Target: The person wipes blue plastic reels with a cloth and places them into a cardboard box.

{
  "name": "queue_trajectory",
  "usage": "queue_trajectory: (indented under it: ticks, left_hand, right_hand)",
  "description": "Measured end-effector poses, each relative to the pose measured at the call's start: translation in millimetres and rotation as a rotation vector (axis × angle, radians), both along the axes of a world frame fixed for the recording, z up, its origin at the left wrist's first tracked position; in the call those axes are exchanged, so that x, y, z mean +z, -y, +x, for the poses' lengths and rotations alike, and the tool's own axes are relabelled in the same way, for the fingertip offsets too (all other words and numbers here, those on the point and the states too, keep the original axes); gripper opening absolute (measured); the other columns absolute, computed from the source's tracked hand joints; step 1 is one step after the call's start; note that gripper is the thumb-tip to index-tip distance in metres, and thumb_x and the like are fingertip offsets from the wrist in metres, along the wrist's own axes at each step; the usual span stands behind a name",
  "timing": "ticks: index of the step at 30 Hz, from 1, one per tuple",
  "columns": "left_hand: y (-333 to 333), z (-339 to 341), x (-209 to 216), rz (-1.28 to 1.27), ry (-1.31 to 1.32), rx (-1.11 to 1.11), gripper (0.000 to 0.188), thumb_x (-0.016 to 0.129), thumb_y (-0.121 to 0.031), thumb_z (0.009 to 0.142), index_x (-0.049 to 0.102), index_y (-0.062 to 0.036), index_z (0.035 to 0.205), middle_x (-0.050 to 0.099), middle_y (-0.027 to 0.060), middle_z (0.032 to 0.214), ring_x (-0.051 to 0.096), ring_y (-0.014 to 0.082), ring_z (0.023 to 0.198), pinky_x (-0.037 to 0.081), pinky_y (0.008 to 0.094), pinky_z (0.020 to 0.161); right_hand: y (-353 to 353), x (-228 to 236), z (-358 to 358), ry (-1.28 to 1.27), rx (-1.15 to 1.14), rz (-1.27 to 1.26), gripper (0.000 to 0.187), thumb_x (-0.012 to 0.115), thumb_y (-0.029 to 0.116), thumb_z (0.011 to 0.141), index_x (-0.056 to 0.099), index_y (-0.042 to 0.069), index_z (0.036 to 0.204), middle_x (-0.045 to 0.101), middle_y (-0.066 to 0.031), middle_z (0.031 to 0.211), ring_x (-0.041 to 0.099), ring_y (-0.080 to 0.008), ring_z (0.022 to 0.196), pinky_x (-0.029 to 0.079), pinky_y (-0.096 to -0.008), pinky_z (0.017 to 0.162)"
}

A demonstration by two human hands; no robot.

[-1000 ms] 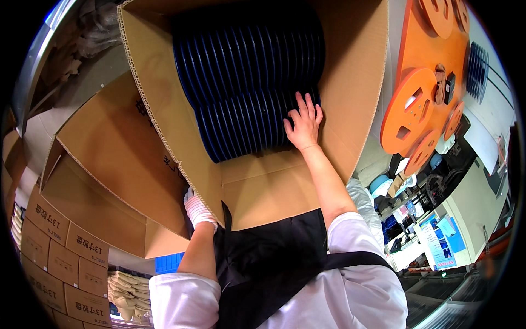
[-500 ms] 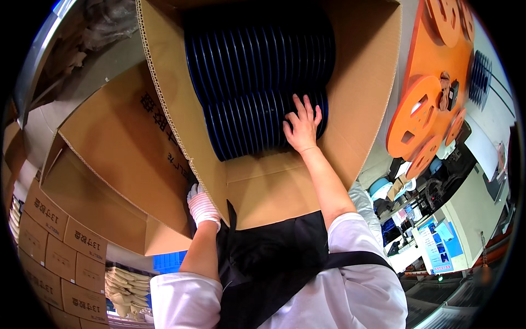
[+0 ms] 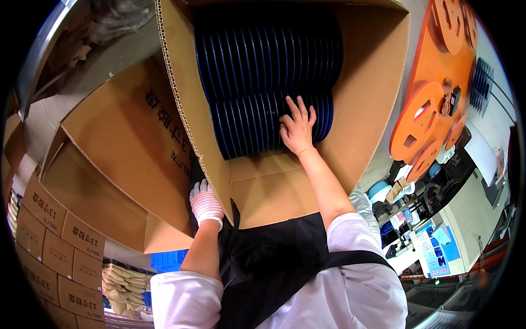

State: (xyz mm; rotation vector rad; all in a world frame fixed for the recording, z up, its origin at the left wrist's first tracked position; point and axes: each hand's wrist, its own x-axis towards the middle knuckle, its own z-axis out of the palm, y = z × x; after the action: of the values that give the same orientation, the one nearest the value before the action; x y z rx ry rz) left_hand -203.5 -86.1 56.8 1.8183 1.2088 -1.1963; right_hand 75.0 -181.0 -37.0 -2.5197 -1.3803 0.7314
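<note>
A large open cardboard box [image 3: 372, 82] stands in front of me. Inside it, dark blue-black reel discs [image 3: 246, 123] stand on edge in two rows, one beyond the other. My bare right hand [image 3: 297, 129] rests over the right part of the nearer row, its fingers spread across the rims and the thumb apart. At the box's lower left edge is my left hand [image 3: 207, 202], in a white knitted glove. It lies along the outside of the wall with fingers stretched out; part of the fingertips is in shadow.
Another open carton [image 3: 126, 148] stands close on the left, with stacked cardboard boxes [image 3: 57, 255] behind it. An orange panel with round reel shapes [image 3: 422, 118] is at the right, near a cluttered workbench [image 3: 433, 236]. Beige bundles [image 3: 123, 285] lie at the lower left.
My right hand has slid slightly left along the rims of the nearer row. The whole view has shifted a little, and my left hand keeps its place by the box wall.
</note>
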Motion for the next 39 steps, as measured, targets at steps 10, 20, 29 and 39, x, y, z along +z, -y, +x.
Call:
queue_trajectory:
  ticks: [10, 20, 29, 39]
  left_hand:
    - [2.2, -4.3, -2.9, 0.056, 0.073, -0.03, 0.043, 0.047, -0.03, 0.086, 0.051, -0.0084, 0.123, 0.049, 0.0117, 0.131, 0.041, 0.0322, 0.125, 0.029, 0.0448, 0.106]
    - [1.6, -7.6, -3.2, 0.062, 0.101, -0.006, 0.039, 0.05, -0.026, 0.083, 0.053, -0.0071, 0.117, 0.051, 0.0129, 0.129, 0.042, 0.0331, 0.124, 0.03, 0.0456, 0.105]
    - [9.2, -12.8, -8.8, 0.117, 0.142, -0.03, 0.036, 0.053, -0.025, 0.081, 0.057, -0.0065, 0.112, 0.053, 0.0127, 0.127, 0.045, 0.0332, 0.121, 0.031, 0.0467, 0.103]
    - [13.6, -20.7, -13.4, 0.141, 0.187, -0.056, 0.034, 0.054, -0.023, 0.081, 0.058, -0.0059, 0.109, 0.054, 0.0129, 0.125, 0.046, 0.034, 0.119, 0.033, 0.0479, 0.102]
  right_hand:
    - [3.7, -20.6, -13.2, 0.039, 0.133, 0.094, 0.019, 0.064, 0.002, 0.068, 0.057, 0.014, 0.08, 0.043, -0.0055, 0.139, 0.032, -0.0297, 0.134, 0.022, -0.0516, 0.106]
    - [-15.9, -6.5, -18.6, -0.04, 0.123, 0.049, 0.01, 0.064, 0.009, 0.071, 0.056, 0.011, 0.076, 0.044, -0.0064, 0.138, 0.032, -0.0294, 0.134, 0.023, -0.0533, 0.105]
    - [-17.1, -14.8, -28.8, -0.018, 0.197, 0.111, 0.03, 0.063, -0.001, 0.067, 0.059, 0.018, 0.09, 0.042, -0.0051, 0.139, 0.03, -0.0302, 0.135, 0.022, -0.051, 0.105]
    - [-18.1, -18.4, -33.7, -0.085, 0.128, 0.079, 0.02, 0.06, 0.002, 0.072, 0.056, 0.016, 0.085, 0.041, -0.0045, 0.141, 0.031, -0.0293, 0.135, 0.021, -0.054, 0.105]
